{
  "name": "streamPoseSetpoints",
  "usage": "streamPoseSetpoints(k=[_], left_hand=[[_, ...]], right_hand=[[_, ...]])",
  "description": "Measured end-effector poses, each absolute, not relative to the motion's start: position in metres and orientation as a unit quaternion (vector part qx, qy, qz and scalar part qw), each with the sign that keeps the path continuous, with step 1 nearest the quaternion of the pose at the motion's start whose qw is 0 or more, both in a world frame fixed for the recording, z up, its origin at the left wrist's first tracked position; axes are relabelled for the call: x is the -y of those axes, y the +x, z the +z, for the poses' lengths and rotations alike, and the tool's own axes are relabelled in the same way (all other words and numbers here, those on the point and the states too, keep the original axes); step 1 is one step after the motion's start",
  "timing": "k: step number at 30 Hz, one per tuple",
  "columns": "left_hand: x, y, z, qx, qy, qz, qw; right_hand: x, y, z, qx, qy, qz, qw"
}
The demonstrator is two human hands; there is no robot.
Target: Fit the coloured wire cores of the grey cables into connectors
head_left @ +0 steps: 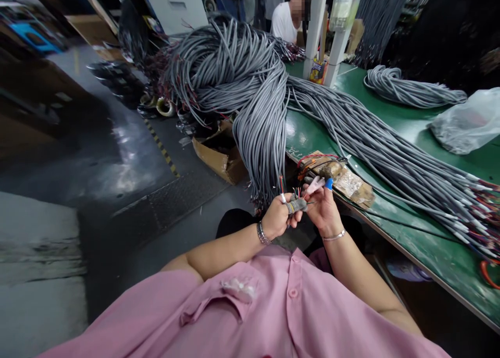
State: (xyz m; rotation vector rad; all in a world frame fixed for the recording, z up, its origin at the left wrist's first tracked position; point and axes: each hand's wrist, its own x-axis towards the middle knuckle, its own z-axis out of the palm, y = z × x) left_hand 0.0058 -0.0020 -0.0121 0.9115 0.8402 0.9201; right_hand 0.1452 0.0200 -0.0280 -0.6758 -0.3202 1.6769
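Observation:
My left hand [279, 215] is closed round the end of a grey cable, and a grey ribbed cover sits on one finger. Thin coloured wires [282, 182] stick up from a white collar by its thumb, and more fine wire ends [297, 192] show between the hands. Close beside it, my right hand [324, 209] has its fingers curled, with a blue cap on the thumb and a pink cover on a finger almost meeting it. Whatever lies in that pinch is too small to make out. Just beyond the hands, a taped wooden block [353, 186] lies at the bench edge.
Grey cables [222, 71] are heaped on the green bench [422, 254], some hanging over its edge and others stretching right. A cardboard box [219, 157] stands on the floor below. At the right are a cable coil [414, 89] and a plastic bag [469, 121]. Another person [284, 22] is behind.

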Motion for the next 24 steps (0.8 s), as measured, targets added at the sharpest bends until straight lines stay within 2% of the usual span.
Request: streamPoseSetpoints(k=[5, 16, 24], left_hand=[[0.010, 0.004, -0.013, -0.376, 0.403, 0.436, 0.711], [0.006, 0.012, -0.010, -0.388, 0.396, 0.467, 0.689], [0.005, 0.016, -0.011, -0.390, 0.401, 0.460, 0.690]], right_hand=[[-0.016, 0.150, -0.026, 0.150, -0.292, 0.735, 0.593], [-0.019, 0.141, -0.031, 0.229, -0.347, 0.623, 0.662], [-0.027, 0.142, -0.027, 0.152, -0.321, 0.676, 0.646]])
